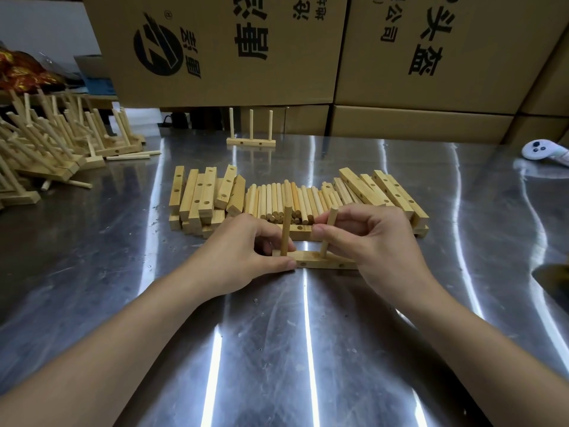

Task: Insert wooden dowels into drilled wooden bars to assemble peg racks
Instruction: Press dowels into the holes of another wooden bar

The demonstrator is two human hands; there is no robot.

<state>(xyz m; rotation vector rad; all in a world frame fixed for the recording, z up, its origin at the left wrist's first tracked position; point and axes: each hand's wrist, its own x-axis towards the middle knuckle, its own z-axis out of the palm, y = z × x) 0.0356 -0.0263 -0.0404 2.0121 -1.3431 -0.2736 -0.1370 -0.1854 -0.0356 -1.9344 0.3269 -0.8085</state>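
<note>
A drilled wooden bar (311, 259) lies flat on the steel table in front of me. My left hand (243, 251) grips its left end. One dowel (286, 231) stands upright in the bar's left hole. My right hand (366, 238) pinches a second dowel (328, 231) that stands in a hole further right; its lower tip sits at the bar. Behind the bar lie a row of loose dowels (286, 200), a stack of drilled bars (203, 198) to the left and more bars (385, 192) to the right.
A finished rack (251, 142) with three upright pegs stands at the back centre. A heap of assembled racks (52, 143) fills the far left. Cardboard boxes (277, 50) wall off the back. A white controller (545, 151) lies at the right edge.
</note>
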